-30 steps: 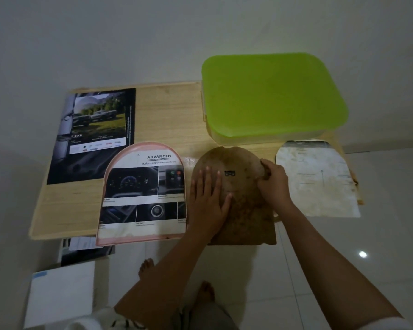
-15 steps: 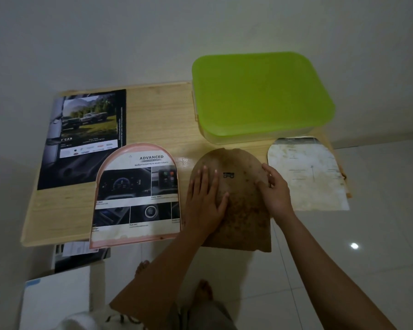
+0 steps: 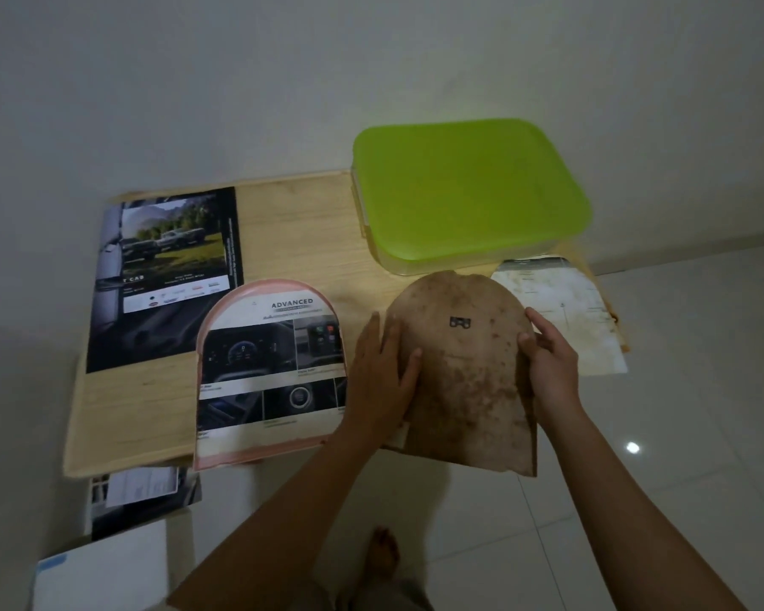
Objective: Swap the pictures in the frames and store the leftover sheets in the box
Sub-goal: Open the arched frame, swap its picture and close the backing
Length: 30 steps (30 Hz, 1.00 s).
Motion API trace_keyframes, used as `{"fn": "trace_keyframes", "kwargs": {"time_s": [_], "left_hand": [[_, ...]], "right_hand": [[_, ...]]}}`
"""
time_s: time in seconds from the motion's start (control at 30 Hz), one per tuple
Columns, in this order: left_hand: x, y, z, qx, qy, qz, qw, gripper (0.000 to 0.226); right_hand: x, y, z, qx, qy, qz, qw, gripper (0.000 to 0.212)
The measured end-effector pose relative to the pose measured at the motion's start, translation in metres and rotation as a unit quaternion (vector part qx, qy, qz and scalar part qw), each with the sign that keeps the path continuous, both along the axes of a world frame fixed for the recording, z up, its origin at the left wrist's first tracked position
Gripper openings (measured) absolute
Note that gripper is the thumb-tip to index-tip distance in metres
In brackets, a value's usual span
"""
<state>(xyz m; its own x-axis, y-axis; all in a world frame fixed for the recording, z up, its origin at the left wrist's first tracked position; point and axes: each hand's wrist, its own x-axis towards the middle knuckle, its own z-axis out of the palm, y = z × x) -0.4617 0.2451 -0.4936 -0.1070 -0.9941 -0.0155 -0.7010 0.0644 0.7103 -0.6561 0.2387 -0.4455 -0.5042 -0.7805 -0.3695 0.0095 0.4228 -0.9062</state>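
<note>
Head view: the left hand point(image 3: 380, 372) has slid from mid-board to the left edge of the brown arched backing board point(image 3: 464, 381), fingers flat. The right hand point(image 3: 548, 359) pinches its right edge, lower than before. The board overhangs the table point(image 3: 283, 222). The green-lidded box point(image 3: 468, 191) is closed, its contents hidden.

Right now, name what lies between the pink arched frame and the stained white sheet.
Head view: the brown arched backing board, left hand resting on it, right hand gripping its edge.

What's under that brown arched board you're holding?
Only a pale sliver shows under the brown board beside the left hand; the right hand holds its other edge. Whatever else lies beneath is covered.
</note>
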Motion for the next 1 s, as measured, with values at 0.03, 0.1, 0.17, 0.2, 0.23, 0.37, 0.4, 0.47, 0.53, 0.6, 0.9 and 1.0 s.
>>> {"fn": "trace_keyframes", "kwargs": {"time_s": [0.03, 0.1, 0.17, 0.2, 0.23, 0.37, 0.4, 0.47, 0.53, 0.6, 0.9, 1.0], "left_hand": [[0.012, 0.001, 0.005, 0.007, 0.036, 0.015, 0.999, 0.059], [0.04, 0.005, 0.013, 0.014, 0.09, 0.04, 0.995, 0.058], [0.071, 0.01, 0.016, 0.011, 0.108, 0.077, 0.991, 0.056], [0.086, 0.013, 0.015, 0.007, 0.109, 0.097, 0.989, 0.055], [0.101, 0.015, 0.014, 0.005, 0.108, 0.117, 0.987, 0.055], [0.152, 0.02, 0.007, 0.021, 0.09, 0.174, 0.98, 0.057], [0.162, 0.021, 0.005, 0.023, 0.081, 0.184, 0.979, 0.058], [0.178, 0.021, 0.001, 0.025, 0.068, 0.199, 0.977, 0.058], [0.189, 0.02, -0.003, 0.028, 0.065, 0.208, 0.976, 0.059], [0.194, 0.019, -0.007, 0.03, 0.063, 0.212, 0.975, 0.059], [0.196, 0.018, -0.016, 0.035, 0.035, 0.219, 0.975, 0.058], [0.195, 0.017, -0.019, 0.037, -0.004, 0.217, 0.975, 0.058]], "right_hand": [[0.009, -0.001, 0.0, -0.001, -0.013, 0.005, 1.0, 0.039], [0.033, -0.006, -0.001, -0.001, -0.031, 0.025, 0.999, 0.039], [0.063, -0.011, -0.006, 0.002, -0.037, 0.047, 0.998, 0.038], [0.079, -0.014, -0.009, 0.001, -0.038, 0.059, 0.998, 0.038], [0.096, -0.018, -0.012, 0.002, -0.037, 0.07, 0.997, 0.036], [0.153, -0.03, -0.027, 0.007, -0.014, 0.094, 0.995, 0.028], [0.165, -0.032, -0.03, 0.009, -0.002, 0.095, 0.995, 0.027], [0.184, -0.036, -0.037, 0.016, 0.019, 0.093, 0.995, 0.024], [0.198, -0.037, -0.042, 0.015, 0.044, 0.092, 0.995, 0.022], [0.206, -0.037, -0.045, 0.005, 0.078, 0.099, 0.992, 0.022], [0.215, -0.036, -0.057, -0.031, 0.221, 0.154, 0.963, 0.024], [0.217, -0.035, -0.056, -0.031, 0.238, 0.168, 0.956, 0.029]]}}
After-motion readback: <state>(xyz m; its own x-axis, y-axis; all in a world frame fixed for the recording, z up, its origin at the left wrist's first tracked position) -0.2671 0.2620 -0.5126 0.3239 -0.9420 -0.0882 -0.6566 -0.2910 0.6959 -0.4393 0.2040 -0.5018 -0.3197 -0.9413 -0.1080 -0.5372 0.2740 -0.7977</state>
